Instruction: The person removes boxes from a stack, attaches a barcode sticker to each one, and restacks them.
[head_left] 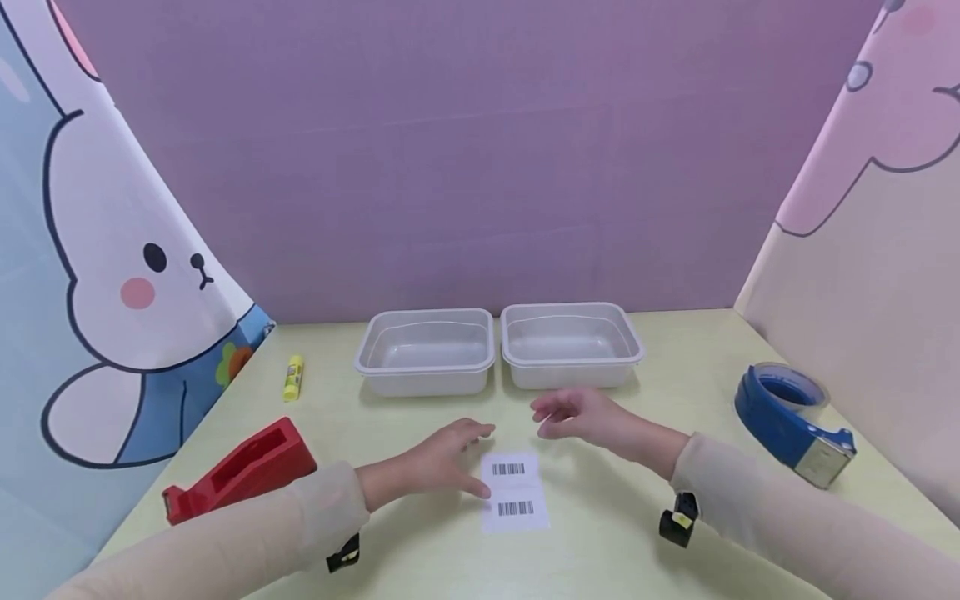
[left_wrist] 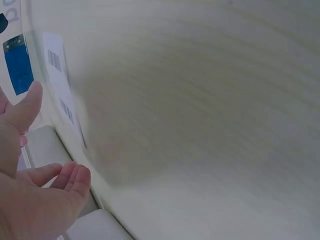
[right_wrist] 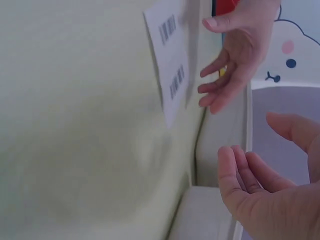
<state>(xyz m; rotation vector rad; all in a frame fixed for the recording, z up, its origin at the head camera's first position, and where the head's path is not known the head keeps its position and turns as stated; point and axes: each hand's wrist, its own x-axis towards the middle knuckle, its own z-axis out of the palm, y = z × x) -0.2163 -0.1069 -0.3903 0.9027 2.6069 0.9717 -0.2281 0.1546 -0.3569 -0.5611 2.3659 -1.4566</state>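
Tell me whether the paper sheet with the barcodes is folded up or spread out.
Spread out: in the head view, the paper sheet lies open on the table, both barcodes facing up and uncovered.

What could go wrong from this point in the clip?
The thin barcode sheet lies on the table, so the left hand might crease or slide it while lifting an edge. The right hand appears close to the right plastic container and could nudge it. The left sleeve appears close to the red tape dispenser and might knock it.
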